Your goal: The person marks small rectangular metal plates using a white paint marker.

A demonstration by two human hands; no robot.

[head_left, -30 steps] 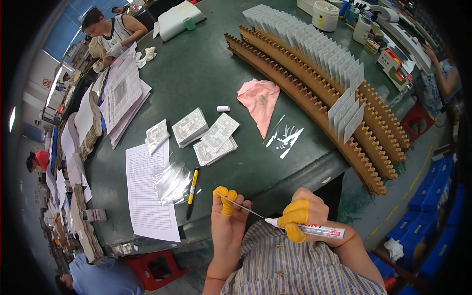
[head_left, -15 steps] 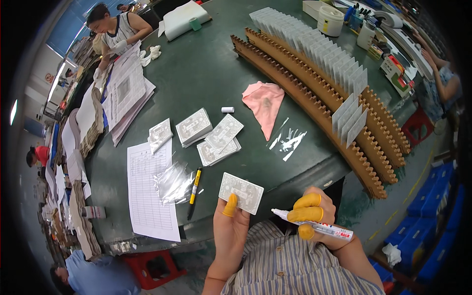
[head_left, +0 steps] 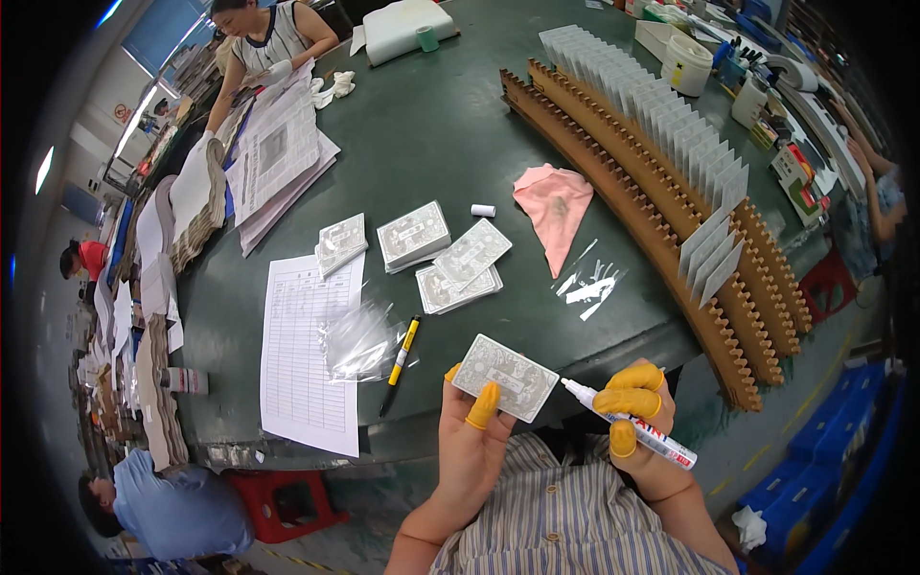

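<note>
Between thumb and fingers, my left hand [head_left: 471, 431] grips a pale grey patterned card [head_left: 506, 377] by its lower left side; whether it is one card or a thin stack I cannot tell. Yellow finger cots cover some fingertips of both hands. My right hand [head_left: 644, 417] is closed around a white paint marker [head_left: 644, 433], uncapped, its tip close to the card's right edge. Beyond the card are stacks of similar cards, one in the middle [head_left: 414, 235], a smaller one on the left [head_left: 341, 242] and one on the right [head_left: 458, 289] with a card askew on top. A white cap [head_left: 483, 211] lies behind them.
Notched brown racks [head_left: 613, 230] curve along the right, with a row of upright cards [head_left: 661, 110]. A pink cloth [head_left: 553, 211], plastic scraps [head_left: 591, 285], a printed form [head_left: 311, 383], clear film [head_left: 362, 345] and a yellow-black pen [head_left: 401, 364] lie on the green table [head_left: 422, 125]. Co-workers sit around.
My left hand has tilted the card slightly clockwise. The marker tip in my right hand has come nearer the card's right edge. The whole view has shifted.
</note>
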